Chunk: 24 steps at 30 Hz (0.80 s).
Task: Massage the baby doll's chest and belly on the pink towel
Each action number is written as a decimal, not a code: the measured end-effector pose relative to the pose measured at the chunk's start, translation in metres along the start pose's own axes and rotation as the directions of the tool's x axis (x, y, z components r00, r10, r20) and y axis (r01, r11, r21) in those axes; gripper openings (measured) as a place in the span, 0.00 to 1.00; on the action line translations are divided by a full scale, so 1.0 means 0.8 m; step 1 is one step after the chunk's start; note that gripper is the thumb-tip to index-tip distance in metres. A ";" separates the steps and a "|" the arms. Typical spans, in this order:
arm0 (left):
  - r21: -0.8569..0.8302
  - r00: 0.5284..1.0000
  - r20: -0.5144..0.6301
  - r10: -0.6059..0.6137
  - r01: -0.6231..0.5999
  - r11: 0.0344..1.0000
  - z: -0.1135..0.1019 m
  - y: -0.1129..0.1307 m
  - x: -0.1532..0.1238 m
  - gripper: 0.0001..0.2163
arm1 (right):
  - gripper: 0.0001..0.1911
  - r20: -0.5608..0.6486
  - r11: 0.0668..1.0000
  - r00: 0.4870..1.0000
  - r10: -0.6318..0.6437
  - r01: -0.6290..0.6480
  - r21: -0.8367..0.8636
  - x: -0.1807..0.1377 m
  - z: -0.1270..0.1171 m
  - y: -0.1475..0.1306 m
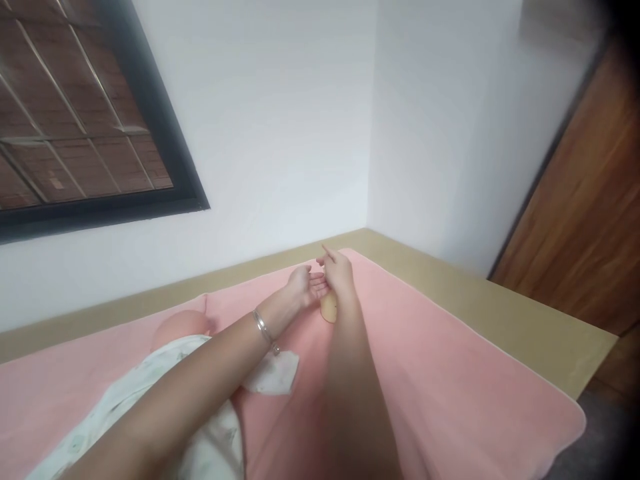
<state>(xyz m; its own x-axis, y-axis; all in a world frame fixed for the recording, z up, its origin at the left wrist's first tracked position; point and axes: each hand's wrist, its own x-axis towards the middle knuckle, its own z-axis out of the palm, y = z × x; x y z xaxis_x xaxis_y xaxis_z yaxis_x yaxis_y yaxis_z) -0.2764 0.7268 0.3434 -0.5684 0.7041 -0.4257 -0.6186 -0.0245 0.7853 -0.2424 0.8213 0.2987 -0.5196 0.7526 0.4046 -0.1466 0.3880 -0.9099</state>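
My left hand (pixel 309 283) is turned palm up with its fingers stretched toward my right hand, and a silver bracelet (pixel 261 325) circles the wrist. Close against those fingers is my right hand (pixel 337 267), index finger pointing out and the others bent. A pale yellow, flat oval piece (pixel 329 311) shows below both hands, beside my right wrist; it appears to run up into my right hand, though my fingers hide its upper part. Left of my arms lies a doll-like bald head (pixel 181 327), its body covered by a white printed cloth (pixel 150 373).
A small white cloth (pixel 274 373) lies beside my left forearm. The pink blanket (pixel 430 360) covers most of a tan-topped surface (pixel 450 283) in a wall corner. A dark-framed barred window (pixel 75 107) is at left, a wooden door (pixel 580 193) at right.
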 end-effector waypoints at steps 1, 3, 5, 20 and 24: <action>-0.002 1.000 -0.005 0.009 -0.009 1.000 0.002 -0.001 0.000 0.16 | 0.25 0.000 1.000 1.000 0.002 -0.002 0.014 0.002 0.002 0.003; -0.003 1.000 -0.014 0.019 -0.019 1.000 0.007 -0.005 0.001 0.16 | 0.25 0.005 0.999 1.000 0.010 -0.010 0.051 0.003 0.004 0.006; 0.001 0.999 -0.026 0.027 -0.027 1.000 0.009 -0.009 0.002 0.16 | 0.24 0.008 0.996 1.000 0.017 -0.018 0.091 0.002 0.002 0.007; -0.148 0.986 0.020 0.163 -0.158 0.976 -0.048 0.037 -0.134 0.18 | 0.31 -0.054 0.932 0.938 -0.342 0.331 -0.150 -0.092 0.073 -0.140; -0.142 0.952 -0.049 0.303 -0.307 0.941 -0.084 0.041 -0.236 0.19 | 0.32 0.305 0.868 0.839 -0.450 0.492 -0.072 -0.186 0.121 -0.181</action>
<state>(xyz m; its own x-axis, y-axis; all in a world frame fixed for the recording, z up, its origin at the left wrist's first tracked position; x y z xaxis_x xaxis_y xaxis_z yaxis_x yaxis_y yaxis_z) -0.2259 0.5453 0.4197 -0.7550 0.6276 -0.1897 -0.4848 -0.3397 0.8059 -0.2258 0.6017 0.3617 -0.6270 0.2942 0.7213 -0.3223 0.7450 -0.5840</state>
